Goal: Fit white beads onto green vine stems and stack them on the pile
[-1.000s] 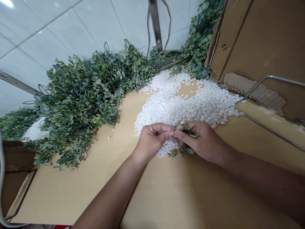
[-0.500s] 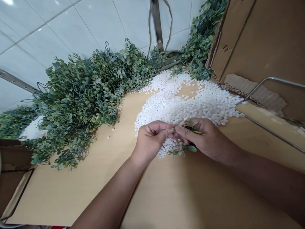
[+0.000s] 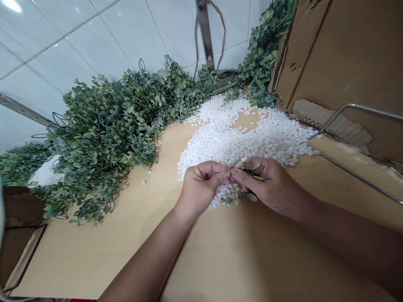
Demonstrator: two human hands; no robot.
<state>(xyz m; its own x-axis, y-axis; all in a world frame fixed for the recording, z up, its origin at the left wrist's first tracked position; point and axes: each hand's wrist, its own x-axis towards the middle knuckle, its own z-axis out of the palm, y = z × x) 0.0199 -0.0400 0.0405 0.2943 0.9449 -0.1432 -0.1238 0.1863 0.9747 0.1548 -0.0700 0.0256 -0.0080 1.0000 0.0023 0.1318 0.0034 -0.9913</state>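
Just over the near edge of the loose white pieces (image 3: pixel 233 144), above the pale tabletop (image 3: pixel 141 251): a single leafy sprig (image 3: pixel 252 167), gripped in the right hand (image 3: pixel 267 182) with thumb and fingers closed around it. Right beside, fingertips to fingertips, the left hand (image 3: pixel 200 186), pinched shut at thumb and forefinger (contents of that pinch too small and covered to make out). As for progress, seemingly midway through some fine fingertip work on this one sprig, with no clear sign of completion. Probably plenty left, to judge by the broad spread of white pieces and the big heap of greenery (image 3: pixel 116 121) to the left; finished share of that heap, impossible to tell. Off to the right, a cardboard box (image 3: pixel 346 63) and a bent metal rod (image 3: pixel 373 110), both well apart from the fingers.
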